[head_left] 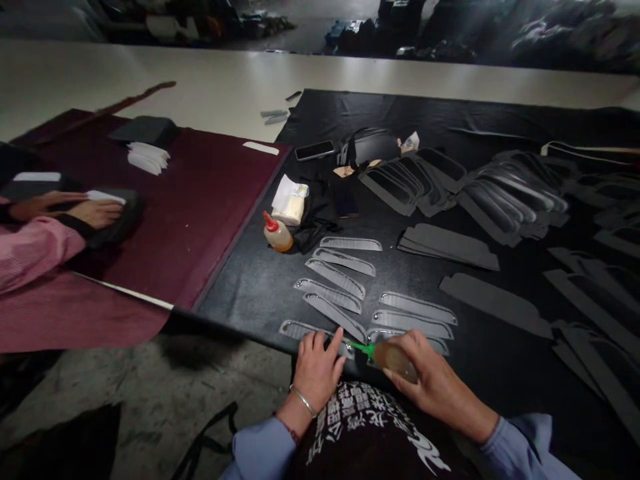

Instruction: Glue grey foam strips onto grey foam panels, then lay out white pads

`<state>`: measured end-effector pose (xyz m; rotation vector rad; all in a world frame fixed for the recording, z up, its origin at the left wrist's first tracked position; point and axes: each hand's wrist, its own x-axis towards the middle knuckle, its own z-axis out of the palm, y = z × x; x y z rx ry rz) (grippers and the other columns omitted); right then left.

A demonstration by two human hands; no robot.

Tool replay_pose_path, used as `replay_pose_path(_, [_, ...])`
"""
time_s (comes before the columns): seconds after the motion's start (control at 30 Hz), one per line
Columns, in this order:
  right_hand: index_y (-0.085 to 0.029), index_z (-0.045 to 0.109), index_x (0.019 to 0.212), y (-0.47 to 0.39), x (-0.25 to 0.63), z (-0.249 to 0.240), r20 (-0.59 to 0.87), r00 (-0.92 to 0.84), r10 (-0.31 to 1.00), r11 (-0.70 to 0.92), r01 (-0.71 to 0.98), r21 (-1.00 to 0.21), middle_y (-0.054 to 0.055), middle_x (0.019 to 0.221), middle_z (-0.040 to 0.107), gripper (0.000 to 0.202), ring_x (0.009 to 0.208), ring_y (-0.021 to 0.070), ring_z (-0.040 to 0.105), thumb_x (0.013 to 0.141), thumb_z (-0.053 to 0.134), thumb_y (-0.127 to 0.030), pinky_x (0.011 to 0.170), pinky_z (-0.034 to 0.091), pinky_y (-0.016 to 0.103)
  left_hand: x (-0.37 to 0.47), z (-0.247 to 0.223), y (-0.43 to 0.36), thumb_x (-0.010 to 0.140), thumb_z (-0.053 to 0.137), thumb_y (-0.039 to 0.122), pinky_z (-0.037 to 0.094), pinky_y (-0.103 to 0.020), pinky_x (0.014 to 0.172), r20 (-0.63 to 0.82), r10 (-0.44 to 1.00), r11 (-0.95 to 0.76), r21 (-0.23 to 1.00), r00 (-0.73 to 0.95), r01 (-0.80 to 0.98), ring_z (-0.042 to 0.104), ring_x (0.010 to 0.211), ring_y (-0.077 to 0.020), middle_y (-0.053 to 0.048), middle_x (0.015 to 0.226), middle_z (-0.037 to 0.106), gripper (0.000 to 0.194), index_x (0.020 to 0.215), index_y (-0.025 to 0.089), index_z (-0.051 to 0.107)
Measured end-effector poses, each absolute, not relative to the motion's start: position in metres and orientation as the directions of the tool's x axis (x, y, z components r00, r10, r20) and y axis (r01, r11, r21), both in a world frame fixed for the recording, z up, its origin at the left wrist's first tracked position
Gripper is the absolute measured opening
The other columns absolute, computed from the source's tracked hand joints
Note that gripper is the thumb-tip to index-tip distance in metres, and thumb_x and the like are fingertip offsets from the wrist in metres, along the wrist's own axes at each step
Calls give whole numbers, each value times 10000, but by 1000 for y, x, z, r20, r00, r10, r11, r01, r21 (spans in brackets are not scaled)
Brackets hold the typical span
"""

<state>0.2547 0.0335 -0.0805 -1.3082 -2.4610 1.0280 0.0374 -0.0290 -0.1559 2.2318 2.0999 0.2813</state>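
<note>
In my right hand (425, 373) is a glue bottle (397, 360) with a green nozzle, tipped sideways. Its tip points left at the end of a grey curved strip (299, 329) by the table's front edge. My left hand (320, 363) lies over that strip with its fingers stretched out, pressing on it. Further grey strips (340, 277) fan out beyond my left hand, some with a shiny line along their edges. A second group of strips (417, 307) lies just beyond the bottle.
A red-capped bottle (279, 237) stands beside a tissue pack (291, 207). Dark flat panels (450, 243) and stacked frame-shaped pieces (515, 193) cover the right side. A phone (315, 151) lies farther back. At the left, a co-worker's hands (95, 212) work on a maroon-covered table (200, 193).
</note>
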Motion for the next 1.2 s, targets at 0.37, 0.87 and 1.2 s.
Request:
replay_pose_path(0.37, [-223, 503, 949, 32, 264, -74, -279, -528, 802, 156, 636, -756, 40, 896, 526, 246, 810, 189, 532, 788, 546, -405, 719, 450, 331, 33, -161, -30, 772, 589, 287, 452, -426, 852, 106, 992, -80, 178, 62, 981, 469, 998, -258, -120, 1067, 536, 488, 1213, 129, 451])
replay_pose_path(0.87, [-247, 576, 1060, 50, 224, -66, -469, -584, 662, -621, -79, -780, 84, 1032, 644, 525, 884, 236, 625, 652, 648, -570, 772, 479, 361, 21, -166, -43, 844, 430, 188, 513, -375, 854, 254, 961, -178, 242, 115, 954, 586, 990, -212, -103, 1069, 624, 290, 1119, 140, 508])
replay_pose_path(1.2, [-184, 540, 930, 88, 128, -78, -276, -795, 540, -482, -24, -876, -16, 862, 586, 575, 841, 162, 557, 479, 821, -403, 771, 417, 292, 4, -191, -43, 863, 386, 193, 551, -285, 749, 441, 884, -234, 127, 156, 964, 634, 906, -188, -89, 1005, 664, 285, 1090, 180, 559])
